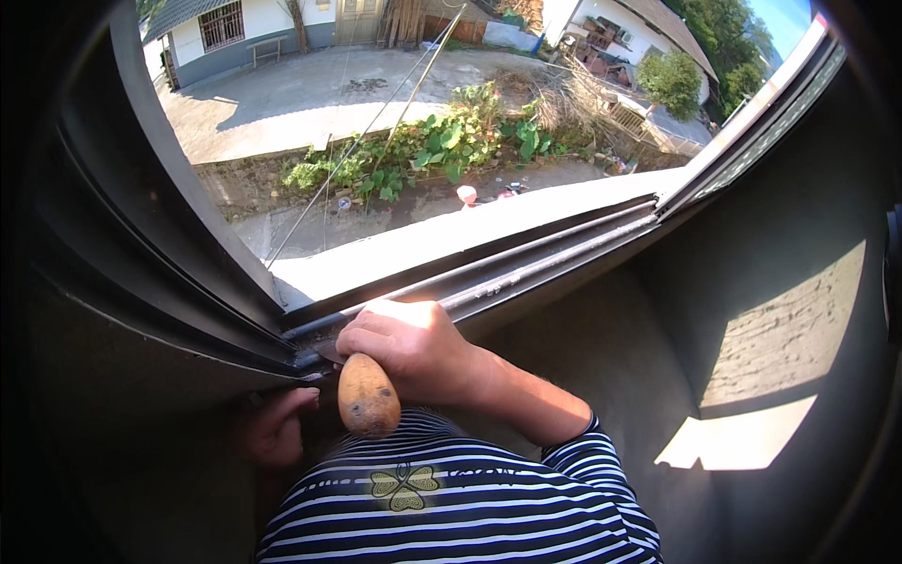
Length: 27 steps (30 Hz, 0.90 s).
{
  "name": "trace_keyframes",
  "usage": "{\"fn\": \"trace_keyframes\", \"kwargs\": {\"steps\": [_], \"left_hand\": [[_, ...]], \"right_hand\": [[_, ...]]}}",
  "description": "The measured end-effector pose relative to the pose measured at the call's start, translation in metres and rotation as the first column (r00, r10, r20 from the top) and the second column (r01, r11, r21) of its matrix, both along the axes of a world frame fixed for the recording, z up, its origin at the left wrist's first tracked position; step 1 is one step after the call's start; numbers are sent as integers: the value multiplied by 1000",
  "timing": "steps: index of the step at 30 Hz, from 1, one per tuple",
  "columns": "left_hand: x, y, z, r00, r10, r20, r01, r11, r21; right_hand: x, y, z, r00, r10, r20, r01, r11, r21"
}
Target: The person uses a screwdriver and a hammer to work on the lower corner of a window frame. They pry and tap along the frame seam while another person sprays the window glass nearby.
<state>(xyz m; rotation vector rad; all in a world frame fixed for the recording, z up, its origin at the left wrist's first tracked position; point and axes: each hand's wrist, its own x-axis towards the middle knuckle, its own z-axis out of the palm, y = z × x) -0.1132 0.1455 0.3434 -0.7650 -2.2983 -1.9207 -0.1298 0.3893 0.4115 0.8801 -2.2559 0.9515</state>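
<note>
My right hand point(413, 348) is closed around a tool with a rounded, worn wooden handle point(368, 397), whose butt end points toward me. A small dull sliver, perhaps its blade, shows beside the fingers; the working end is mostly hidden. The hand lies over the near left corner of the dark window track point(498, 287). In shadow below that corner is my left hand point(280, 428), one digit stretched toward the sill and the others loosely bent. Nothing can be seen in it.
A dark window frame point(178, 207) rises at the left. Beyond the track lies a bright outer ledge point(564, 211), with plants point(451, 141), a paved yard and houses lower down outside. Grey wall point(752, 263) stands at the right, partly sunlit.
</note>
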Motion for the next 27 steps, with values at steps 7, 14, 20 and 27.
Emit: {"fn": "trace_keyframes", "kwargs": {"steps": [7,14,20,27], "left_hand": [[2,14,11,993,-74,-88,75,997,6],[-5,14,13,977,-95,-189,84,995,-61],[-5,12,15,982,-92,-166,82,994,-65],[-2,15,13,986,-90,-143,82,995,-57]], "right_hand": [[13,48,18,970,16,241,5,996,-87],[10,53,10,965,86,248,-60,992,-109],[8,26,4,991,81,106,-82,997,5],[15,10,-18,996,79,-34,-76,993,90]]}}
